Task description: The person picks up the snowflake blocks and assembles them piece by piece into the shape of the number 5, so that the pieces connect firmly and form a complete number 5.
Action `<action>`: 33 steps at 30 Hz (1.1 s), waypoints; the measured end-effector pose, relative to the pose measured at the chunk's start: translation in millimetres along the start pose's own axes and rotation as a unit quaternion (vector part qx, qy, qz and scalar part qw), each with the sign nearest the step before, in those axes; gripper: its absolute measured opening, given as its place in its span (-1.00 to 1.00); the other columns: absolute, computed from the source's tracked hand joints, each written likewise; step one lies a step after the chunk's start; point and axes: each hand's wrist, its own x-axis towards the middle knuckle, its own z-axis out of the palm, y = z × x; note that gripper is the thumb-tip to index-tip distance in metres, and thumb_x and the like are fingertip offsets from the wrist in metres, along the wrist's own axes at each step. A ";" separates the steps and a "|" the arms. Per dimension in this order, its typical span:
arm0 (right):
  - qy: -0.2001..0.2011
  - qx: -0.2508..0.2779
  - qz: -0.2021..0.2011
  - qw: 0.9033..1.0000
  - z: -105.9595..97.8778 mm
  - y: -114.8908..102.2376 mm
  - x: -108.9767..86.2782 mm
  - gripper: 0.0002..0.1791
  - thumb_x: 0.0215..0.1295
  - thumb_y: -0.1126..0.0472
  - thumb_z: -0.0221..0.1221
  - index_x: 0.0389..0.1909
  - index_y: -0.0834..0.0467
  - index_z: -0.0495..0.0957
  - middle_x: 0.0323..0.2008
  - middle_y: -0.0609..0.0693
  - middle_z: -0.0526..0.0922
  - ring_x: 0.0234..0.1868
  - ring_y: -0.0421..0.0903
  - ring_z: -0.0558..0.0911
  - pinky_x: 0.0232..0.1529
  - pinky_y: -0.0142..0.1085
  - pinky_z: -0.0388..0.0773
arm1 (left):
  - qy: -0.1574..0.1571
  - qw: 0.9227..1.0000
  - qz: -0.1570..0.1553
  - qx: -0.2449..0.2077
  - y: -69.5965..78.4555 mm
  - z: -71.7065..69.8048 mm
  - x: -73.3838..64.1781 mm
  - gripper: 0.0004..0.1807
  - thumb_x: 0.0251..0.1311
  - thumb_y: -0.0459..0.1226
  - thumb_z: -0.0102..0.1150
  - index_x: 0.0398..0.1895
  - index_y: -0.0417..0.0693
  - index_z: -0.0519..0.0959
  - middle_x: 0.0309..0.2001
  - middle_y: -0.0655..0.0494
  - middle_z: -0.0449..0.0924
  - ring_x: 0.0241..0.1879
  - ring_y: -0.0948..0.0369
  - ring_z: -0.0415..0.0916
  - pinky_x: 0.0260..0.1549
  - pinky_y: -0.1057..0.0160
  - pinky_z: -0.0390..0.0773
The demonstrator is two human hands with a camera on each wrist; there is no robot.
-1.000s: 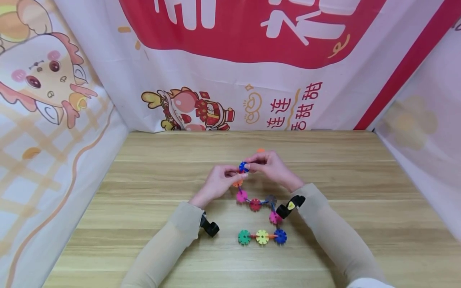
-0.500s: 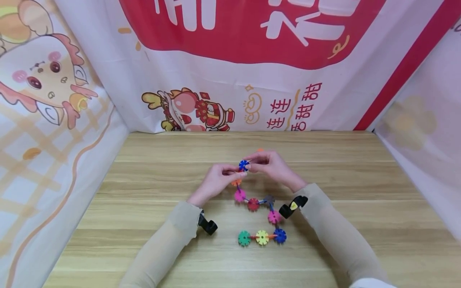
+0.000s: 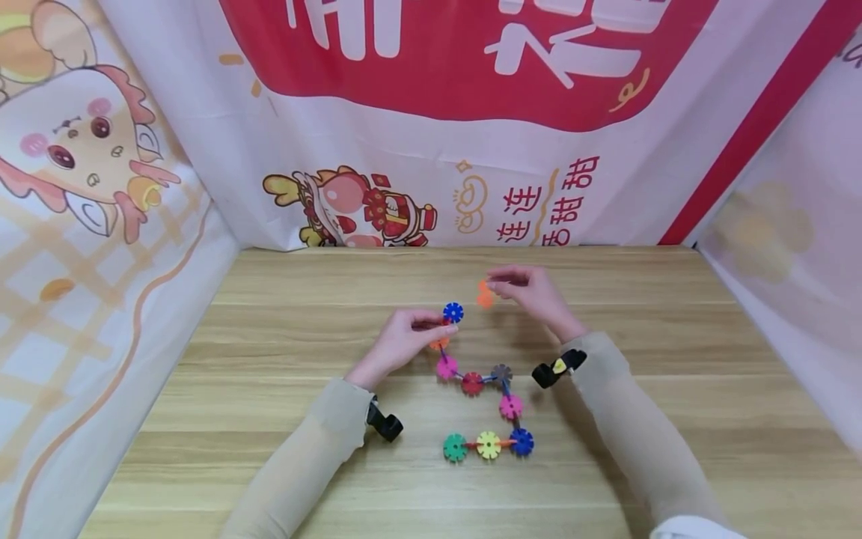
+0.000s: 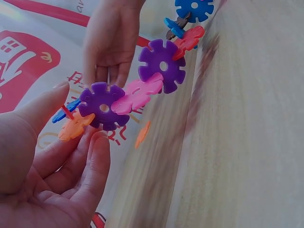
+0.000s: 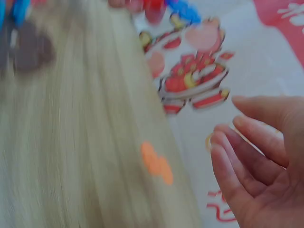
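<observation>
My left hand (image 3: 402, 340) pinches the upper end of a chain of slotted plastic snowflake discs, by an orange disc (image 4: 75, 126) and a red one beside it. A blue disc (image 3: 453, 312) tips that end, above the fingers. From there the chain winds down through a pink disc (image 3: 447, 367), a red disc (image 3: 472, 383) and others to a green disc (image 3: 455, 447). Loose orange discs (image 3: 484, 298) lie near the table's back edge. Beside them is my right hand (image 3: 536, 294), its fingers relaxed; the right wrist view shows it apart from the orange discs (image 5: 156, 163), holding nothing.
The wooden table (image 3: 296, 314) ends at a printed cloth backdrop (image 3: 404, 135). Cloth sides rise at left and right. A black wrist camera (image 3: 385, 423) is strapped on the left sleeve, another camera (image 3: 558, 368) on the right sleeve.
My right hand has let go of the blue disc and moved back and right to the loose orange discs. My left hand keeps its hold, and the chain's middle has shifted slightly left.
</observation>
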 end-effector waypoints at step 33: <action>-0.061 -0.010 0.000 0.998 13.7 2.1 -6.5 -0.85 0.28 0.25 0.41 -0.16 0.14 0.72 -0.19 0.00 0.76 -0.12 0.01 0.71 0.02 -0.08 0.63 | -0.017 0.999 0.002 -0.041 -3.7 1.9 2.8 -0.54 0.18 -0.14 0.49 0.09 -0.16 0.66 -0.10 0.08 0.72 -0.14 0.16 0.67 -0.09 0.21 0.66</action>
